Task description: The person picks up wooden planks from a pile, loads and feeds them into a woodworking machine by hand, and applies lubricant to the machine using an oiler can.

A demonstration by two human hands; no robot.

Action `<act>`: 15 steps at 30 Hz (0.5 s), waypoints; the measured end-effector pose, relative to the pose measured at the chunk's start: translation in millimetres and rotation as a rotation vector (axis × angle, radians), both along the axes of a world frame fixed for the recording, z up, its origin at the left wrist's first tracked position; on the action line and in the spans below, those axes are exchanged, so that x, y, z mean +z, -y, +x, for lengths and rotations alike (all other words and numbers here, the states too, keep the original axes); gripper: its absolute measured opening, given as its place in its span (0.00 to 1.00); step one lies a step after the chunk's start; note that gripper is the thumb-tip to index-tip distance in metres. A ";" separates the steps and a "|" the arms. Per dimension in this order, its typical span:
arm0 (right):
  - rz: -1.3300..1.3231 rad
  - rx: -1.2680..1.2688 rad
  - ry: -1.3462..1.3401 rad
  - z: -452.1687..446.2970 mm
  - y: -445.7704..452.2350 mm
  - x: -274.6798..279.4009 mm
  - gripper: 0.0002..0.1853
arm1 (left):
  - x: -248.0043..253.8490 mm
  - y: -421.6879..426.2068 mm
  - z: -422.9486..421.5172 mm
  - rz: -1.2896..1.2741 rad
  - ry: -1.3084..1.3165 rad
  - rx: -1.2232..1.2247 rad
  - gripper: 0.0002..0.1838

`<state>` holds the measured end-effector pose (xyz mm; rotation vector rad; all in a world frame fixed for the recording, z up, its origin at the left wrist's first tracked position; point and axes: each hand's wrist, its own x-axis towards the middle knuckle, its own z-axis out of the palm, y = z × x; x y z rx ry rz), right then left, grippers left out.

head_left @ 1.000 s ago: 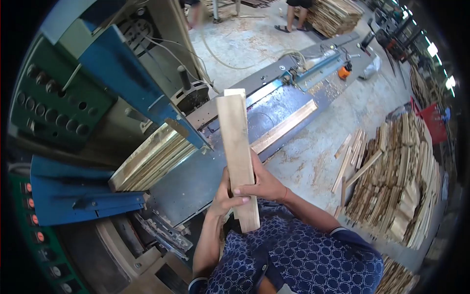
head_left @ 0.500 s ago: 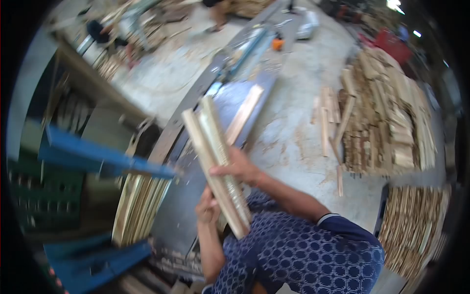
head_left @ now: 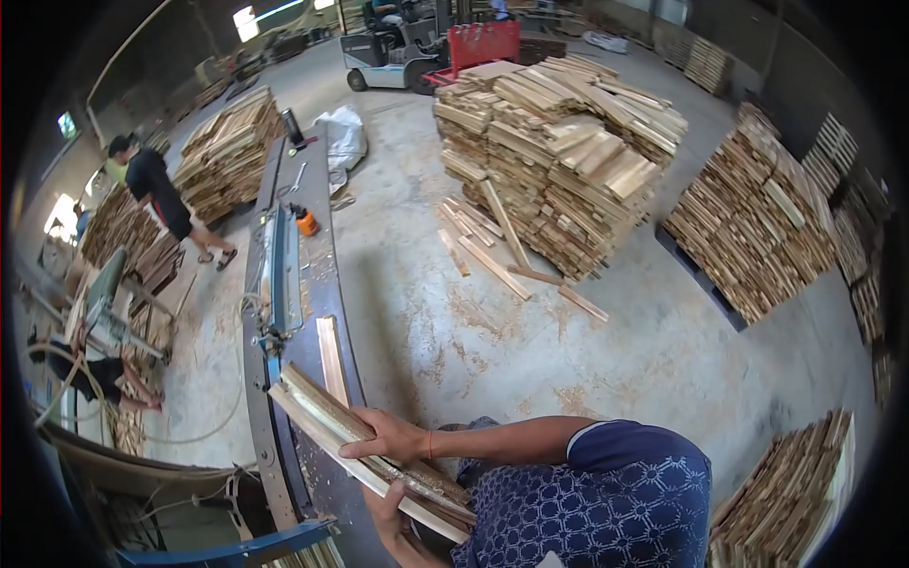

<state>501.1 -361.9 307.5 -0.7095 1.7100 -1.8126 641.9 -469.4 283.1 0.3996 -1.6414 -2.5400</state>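
Observation:
A small bundle of wooden strips [head_left: 310,415] slants across the front of my body, its far end over the metal machine table [head_left: 327,284]. My right hand [head_left: 390,435] is wrapped over the top of the strips, thumb along the near face. Lower down, my left hand [head_left: 385,508] grips the same bundle from its underside, fingers partly hidden. The near end of the bundle reaches my patterned shirt. Beyond my hands, a single pale wooden strip [head_left: 331,355] lies on the table.
An orange bottle [head_left: 305,221] and a wrench [head_left: 299,176] rest on the table. Right of it, a tall wood stack [head_left: 568,142] has loose strips on the floor beside it. A forklift [head_left: 398,57] stands behind. Two people, one standing [head_left: 161,189], one low down [head_left: 90,374], are at left.
My view has swung up and to the right, bringing in the forklift and more stacks. Both hands keep hold of the strips, which now appear lower and tilted flatter.

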 end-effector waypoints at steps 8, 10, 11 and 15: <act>-0.200 -0.082 0.228 -2.7 -26.1 -5.5 0.46 | 43.3 -29.6 -26.2 -0.358 -0.073 -0.078 0.58; -0.194 -0.164 0.225 -1.8 -24.0 -11.8 0.46 | 30.0 -21.9 -30.7 -0.366 -0.051 -0.125 0.58; -0.212 -0.154 0.246 -2.5 -23.2 -12.6 0.47 | 22.9 -17.4 -31.4 -0.372 -0.030 -0.146 0.59; -0.120 -0.202 0.166 -4.3 -24.4 -16.6 0.52 | 9.9 -15.1 -33.5 -0.186 -0.009 -0.149 0.59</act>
